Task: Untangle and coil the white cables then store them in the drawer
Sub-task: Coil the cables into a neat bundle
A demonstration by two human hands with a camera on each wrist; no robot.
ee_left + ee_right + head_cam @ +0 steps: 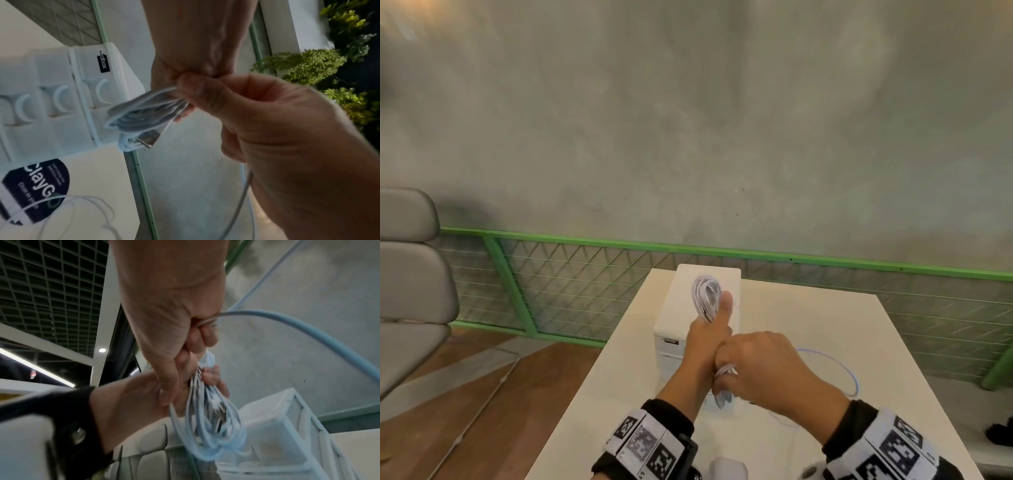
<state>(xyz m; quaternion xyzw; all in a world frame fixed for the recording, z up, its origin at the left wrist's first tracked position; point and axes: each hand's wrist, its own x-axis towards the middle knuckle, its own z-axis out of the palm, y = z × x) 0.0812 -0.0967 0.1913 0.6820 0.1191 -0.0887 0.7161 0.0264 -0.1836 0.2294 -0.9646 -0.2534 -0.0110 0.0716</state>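
My left hand (717, 318) grips a bundle of coiled white cable (705, 296), thumb along it, above the white drawer unit (729, 274). My right hand (736, 370) crosses in front of the left wrist and grips the lower end of the same coil (211, 426). The cable's loose tail (842, 370) arcs out to the right over the table (619, 377). In the left wrist view the coil (144, 113) shows a USB plug (149, 138) sticking out. The drawer fronts (61, 97) with curved handles look closed.
A packet labelled ClayGo (37, 186) lies on the table with a thin loose white cable (72, 199) over it. A white object (727, 469) sits at the near table edge. A grey chair (410, 274) stands left, and a green mesh fence (585, 291) runs behind.
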